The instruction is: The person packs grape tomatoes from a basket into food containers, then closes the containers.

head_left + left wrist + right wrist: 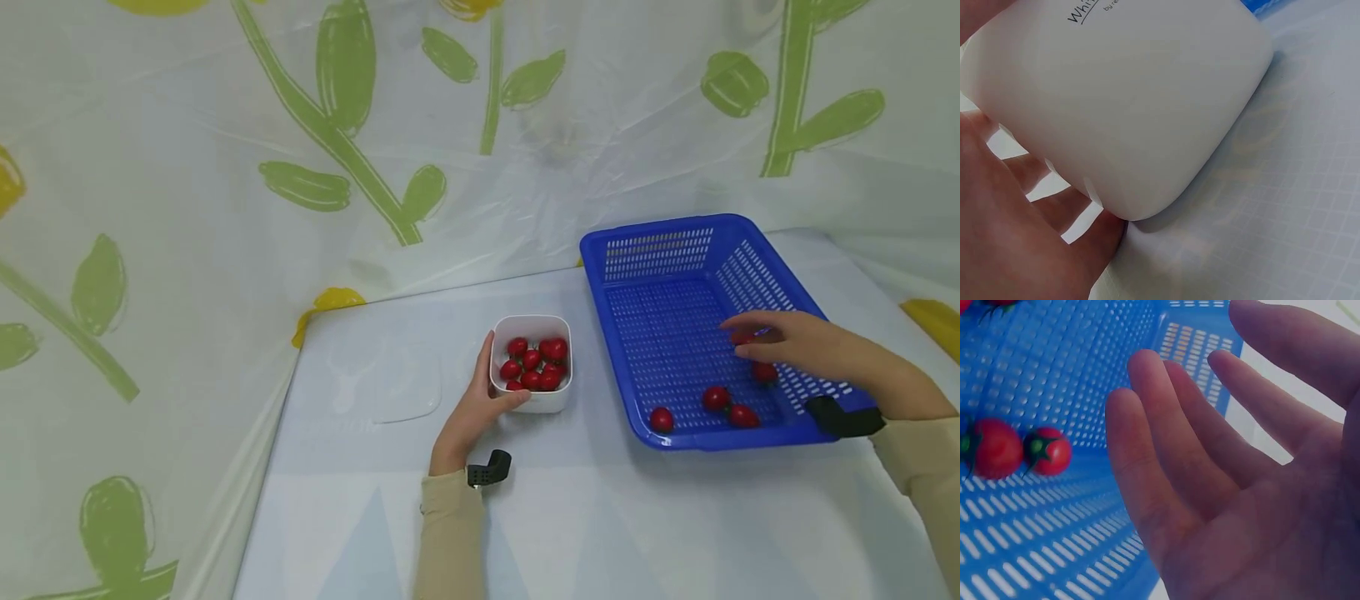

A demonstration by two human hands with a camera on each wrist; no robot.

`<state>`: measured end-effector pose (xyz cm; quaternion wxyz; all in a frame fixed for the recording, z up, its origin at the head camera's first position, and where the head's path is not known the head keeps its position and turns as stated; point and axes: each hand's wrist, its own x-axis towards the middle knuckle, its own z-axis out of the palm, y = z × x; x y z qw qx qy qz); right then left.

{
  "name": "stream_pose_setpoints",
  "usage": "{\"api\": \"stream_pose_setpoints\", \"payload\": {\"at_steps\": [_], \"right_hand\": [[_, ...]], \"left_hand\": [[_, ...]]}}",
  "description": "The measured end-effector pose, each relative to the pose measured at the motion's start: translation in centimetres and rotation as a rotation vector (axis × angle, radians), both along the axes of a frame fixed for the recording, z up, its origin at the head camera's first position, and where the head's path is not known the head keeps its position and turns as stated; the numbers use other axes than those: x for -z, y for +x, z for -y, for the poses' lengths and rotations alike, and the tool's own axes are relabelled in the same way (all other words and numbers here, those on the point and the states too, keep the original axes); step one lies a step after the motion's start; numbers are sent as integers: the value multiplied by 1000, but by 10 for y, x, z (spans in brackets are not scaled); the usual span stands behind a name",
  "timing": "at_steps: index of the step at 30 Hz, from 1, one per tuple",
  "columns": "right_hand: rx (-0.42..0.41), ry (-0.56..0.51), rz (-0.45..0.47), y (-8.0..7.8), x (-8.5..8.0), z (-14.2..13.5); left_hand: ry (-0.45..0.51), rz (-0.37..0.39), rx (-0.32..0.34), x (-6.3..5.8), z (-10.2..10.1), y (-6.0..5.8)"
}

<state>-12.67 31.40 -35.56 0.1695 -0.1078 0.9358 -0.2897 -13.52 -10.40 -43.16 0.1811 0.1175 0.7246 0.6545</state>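
My left hand [474, 421] grips a square white container [543, 403] from its left, thumb along the near wall and fingers along the side. Several red cherry tomatoes [532, 358] lie inside it. In the left wrist view the container's wall [1141, 106] fills most of the picture, with printed lettering near the top. My right hand [817, 346] hovers over the right part of a blue plastic basket [660, 333], nothing in its spread fingers [1166, 434]. Cherry tomatoes lie below that hand, one [765, 372] just under the thumb. Green stem caps show on the tomatoes [996, 450] in the right wrist view.
Three more cherry tomatoes, such as the one [662, 419] in the near left corner, lie along the basket's near side. A clear flat square lid [408, 387] rests on the white table [585, 517] left of the container. A flower-printed sheet [225, 183] hangs behind.
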Motion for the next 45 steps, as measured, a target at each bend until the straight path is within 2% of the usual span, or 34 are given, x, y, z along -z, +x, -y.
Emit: {"api": "stream_pose_setpoints", "payload": {"at_steps": [12,20,28,33,41,45], "right_hand": [[8,50,78,-13,2,-6],[29,160,73,-24,7,-9],[50,139,174,-31,13,-13],[28,135,225,-37,18,-13],[6,121,225,-42,20,-11],[-1,165,174,-44,24,-10]], "left_hand": [[-1,16,1,4,0,-1],[6,5,13,6,-1,-1],[4,7,10,7,-2,-1],[3,15,-6,8,-2,0],[9,-2,1,6,-1,0],[7,-4,0,6,-1,0]]}}
